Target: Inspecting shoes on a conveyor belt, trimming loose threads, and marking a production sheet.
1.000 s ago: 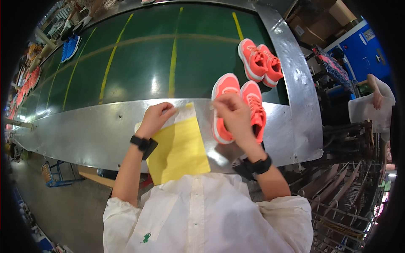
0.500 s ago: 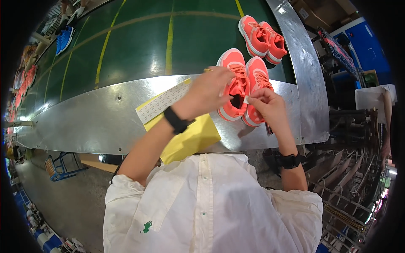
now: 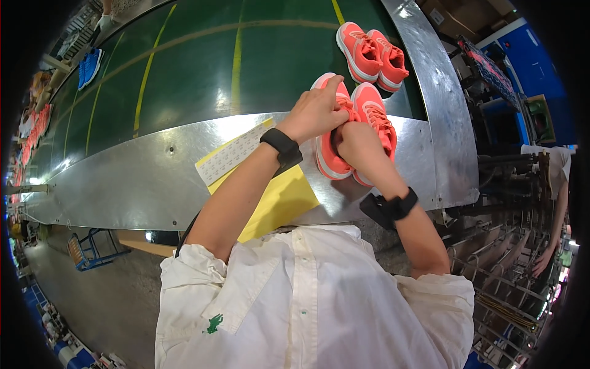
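Note:
A pair of coral sneakers with white soles stands at the metal edge of the green conveyor belt. My left hand (image 3: 316, 114) grips the left sneaker (image 3: 332, 165) around its lace and tongue area, thumb and fingers curled on the upper. Into that shoe's opening reaches my right hand (image 3: 361, 144), its fingers hidden inside. Whether it holds anything there does not show. Close by on the right stands the right sneaker (image 3: 376, 115), its laces showing. A sheet of small printed white labels (image 3: 230, 154) lies on a yellow sheet (image 3: 279, 200) beneath my left forearm.
Another coral pair (image 3: 372, 58) stands farther back on the green belt (image 3: 190, 67). Blue shoes (image 3: 90, 69) are at the far left. A metal rim (image 3: 123, 181) borders the belt. Wire racks (image 3: 498, 264) and another person's arm (image 3: 556, 224) are on the right.
My right hand, which pinched a small white label beside the shoe, has moved forward and left into the shoe opening. My left hand has closed on the upper.

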Demonstrator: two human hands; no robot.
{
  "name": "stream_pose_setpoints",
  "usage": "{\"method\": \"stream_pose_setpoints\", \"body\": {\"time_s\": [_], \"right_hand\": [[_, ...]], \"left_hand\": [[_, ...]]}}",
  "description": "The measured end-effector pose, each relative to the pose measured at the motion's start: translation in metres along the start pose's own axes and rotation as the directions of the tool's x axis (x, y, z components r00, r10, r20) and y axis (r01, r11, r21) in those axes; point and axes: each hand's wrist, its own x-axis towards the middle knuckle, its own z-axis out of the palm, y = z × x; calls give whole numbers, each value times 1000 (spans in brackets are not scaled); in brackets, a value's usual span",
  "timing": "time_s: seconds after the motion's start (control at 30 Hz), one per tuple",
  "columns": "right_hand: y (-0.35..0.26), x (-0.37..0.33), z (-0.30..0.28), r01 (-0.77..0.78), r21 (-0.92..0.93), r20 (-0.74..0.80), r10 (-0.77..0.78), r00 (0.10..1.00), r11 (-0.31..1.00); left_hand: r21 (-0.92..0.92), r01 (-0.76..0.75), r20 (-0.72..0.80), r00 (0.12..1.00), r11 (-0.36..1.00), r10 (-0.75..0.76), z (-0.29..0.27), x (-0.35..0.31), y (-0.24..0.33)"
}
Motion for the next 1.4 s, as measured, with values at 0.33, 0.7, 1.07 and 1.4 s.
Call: {"method": "stream_pose_setpoints", "body": {"time_s": [0.33,0.7,1.07,1.4], "right_hand": [[1,2,15,-64,-139,60,73,996,988],[5,11,6,-227,-37,101,230,968,973],[-9,11,14,-273,-176,115,295,949,946],[-14,14,24,-222,-279,54,246,968,934]], "left_hand": [[-125,151,-74,984,981,-161,27,-42,-16],[-652,380,185,919,656,-349,39,-59,-35],[-704,302,166,950,643,-264,46,-61,-42],[-537,312,111,947,784,-301,54,-58,-48]]}}
